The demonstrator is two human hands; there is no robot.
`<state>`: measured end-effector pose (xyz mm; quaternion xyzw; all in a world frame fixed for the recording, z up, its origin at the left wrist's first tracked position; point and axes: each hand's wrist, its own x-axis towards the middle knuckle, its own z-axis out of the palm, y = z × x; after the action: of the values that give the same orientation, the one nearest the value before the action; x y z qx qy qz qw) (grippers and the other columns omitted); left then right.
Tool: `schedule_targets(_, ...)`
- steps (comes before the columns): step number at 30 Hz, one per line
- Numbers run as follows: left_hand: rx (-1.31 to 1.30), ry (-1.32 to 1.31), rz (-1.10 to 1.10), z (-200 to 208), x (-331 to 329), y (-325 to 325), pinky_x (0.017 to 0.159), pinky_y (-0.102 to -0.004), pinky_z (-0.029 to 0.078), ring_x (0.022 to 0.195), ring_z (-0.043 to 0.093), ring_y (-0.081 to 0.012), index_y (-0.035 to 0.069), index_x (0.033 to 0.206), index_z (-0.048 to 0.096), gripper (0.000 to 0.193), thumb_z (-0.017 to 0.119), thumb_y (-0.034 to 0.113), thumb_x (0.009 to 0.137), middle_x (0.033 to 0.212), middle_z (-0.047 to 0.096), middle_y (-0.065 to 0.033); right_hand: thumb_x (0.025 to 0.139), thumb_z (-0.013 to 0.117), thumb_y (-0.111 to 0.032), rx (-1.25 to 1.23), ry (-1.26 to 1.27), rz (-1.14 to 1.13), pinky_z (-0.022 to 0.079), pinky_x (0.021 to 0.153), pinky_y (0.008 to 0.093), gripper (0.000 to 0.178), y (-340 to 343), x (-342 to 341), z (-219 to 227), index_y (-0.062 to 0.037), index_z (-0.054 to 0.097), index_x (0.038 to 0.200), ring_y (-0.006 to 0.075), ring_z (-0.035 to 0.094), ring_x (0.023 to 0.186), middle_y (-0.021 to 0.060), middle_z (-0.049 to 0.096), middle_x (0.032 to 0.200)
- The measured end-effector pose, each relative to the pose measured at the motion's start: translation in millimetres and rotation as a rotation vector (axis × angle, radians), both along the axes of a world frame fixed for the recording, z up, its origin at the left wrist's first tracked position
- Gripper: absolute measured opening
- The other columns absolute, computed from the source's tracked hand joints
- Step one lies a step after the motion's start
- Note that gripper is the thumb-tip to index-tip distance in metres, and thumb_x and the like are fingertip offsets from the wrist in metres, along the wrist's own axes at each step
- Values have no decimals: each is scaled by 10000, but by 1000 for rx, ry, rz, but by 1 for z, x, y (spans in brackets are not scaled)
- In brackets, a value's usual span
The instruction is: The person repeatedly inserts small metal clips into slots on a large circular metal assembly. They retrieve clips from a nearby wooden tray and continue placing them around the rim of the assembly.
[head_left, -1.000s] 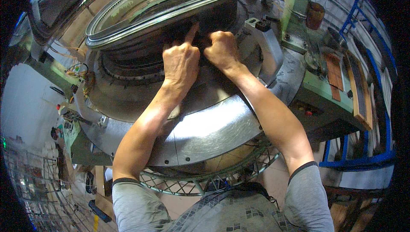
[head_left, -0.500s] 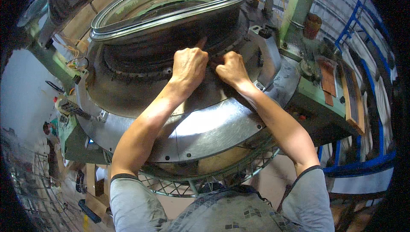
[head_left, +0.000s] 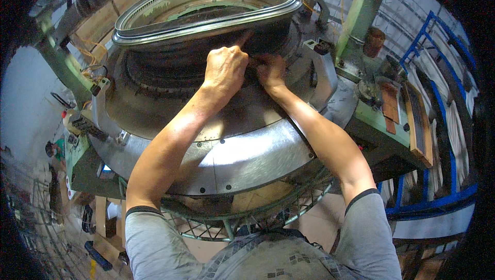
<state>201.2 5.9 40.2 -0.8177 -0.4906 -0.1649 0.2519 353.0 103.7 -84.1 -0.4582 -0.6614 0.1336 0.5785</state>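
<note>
Both hands reach into the dark cylindrical body below the bright metal ring (head_left: 206,28) of a large round machine. My left hand (head_left: 226,68) is curled, its index finger stretched up against the dark wall. Just right of it, my right hand (head_left: 271,71) is curled too, its fingertips bent toward the left hand in shadow. Whatever lies between the fingers is hidden or too small to make out. Under my forearms runs the polished metal rim (head_left: 258,151) of the machine, with several dark holes along its outer edge.
A metal bracket (head_left: 322,76) stands right of my right hand. Green posts (head_left: 361,22) flank the machine. Rust-coloured pieces (head_left: 390,102) and a wooden frame (head_left: 418,125) sit at the right. Beyond them is a blue rack (head_left: 454,156) with pale material. A lattice guard (head_left: 227,228) curves below the rim.
My right hand has moved up and inward, and its fingers are now more in shadow. My left hand has shifted slightly up toward the ring, still curled. The whole view has tilted a little.
</note>
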Motion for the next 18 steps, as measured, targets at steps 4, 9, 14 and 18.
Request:
schedule_targets(4,24,34,42,2,2,2,650,-376,592,743,751,-289,83,729,778,60,725,80,702,742,725,-150,805,777,-219,57,-118,-180,537,651,442,132,1,-11,24,-88,769,821,322,686,688,128,743,805)
schedule_targets(9,21,50,19,-7,-5,6,640,-378,585,705,741,-283,82,691,763,60,706,80,709,717,714,-148,842,749,-252,51,117,14,518,627,443,178,-7,-7,31,-81,763,793,279,667,635,124,736,754)
schedule_targets(14,2,47,-100,-19,-19,15,651,-416,593,706,730,-317,88,1120,692,380,719,152,746,764,716,-167,829,782,-226,103,-35,-70,567,757,417,251,-19,12,31,-62,764,1018,353,735,858,187,745,941)
schedule_targets(18,-91,9,-97,-12,-31,16,669,-425,599,728,728,-318,203,1563,352,911,762,227,750,836,727,-175,842,753,-245,-55,-321,-201,565,798,434,270,-19,11,30,-91,761,1064,369,723,924,191,739,970)
